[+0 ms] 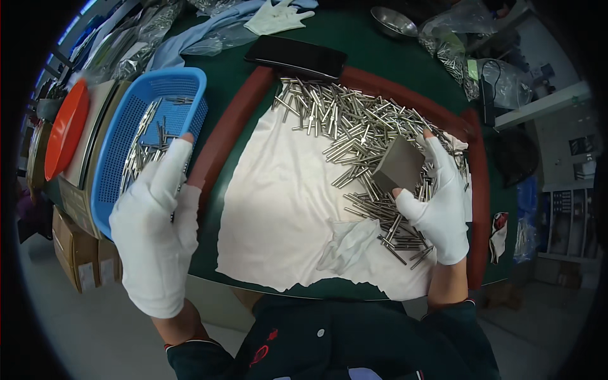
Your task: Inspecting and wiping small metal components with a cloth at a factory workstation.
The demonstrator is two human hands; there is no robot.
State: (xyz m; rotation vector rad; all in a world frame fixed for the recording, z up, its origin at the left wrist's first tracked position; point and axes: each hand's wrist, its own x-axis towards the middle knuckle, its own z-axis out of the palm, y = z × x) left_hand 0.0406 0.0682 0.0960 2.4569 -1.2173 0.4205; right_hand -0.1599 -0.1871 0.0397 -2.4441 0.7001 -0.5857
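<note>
My left hand (158, 228), in a white glove, hangs over the near end of a blue perforated basket (190, 79), fingers stretched toward the several metal pins (144, 152) lying in it; whether it holds a pin I cannot tell. My right hand (440, 202), also gloved, grips a grey rectangular block (399, 166) set against a large heap of shiny metal pins (354, 126). The heap lies on a white cloth (278, 202) spread over a green table with a red-brown raised rim (231, 120).
A black phone (296, 57) lies beyond the heap. A metal bowl (392, 22), plastic bags of parts (453, 54) and spare gloves (275, 19) sit at the far edge. An orange bowl (63, 130) and cardboard boxes (76, 253) stand left of the basket.
</note>
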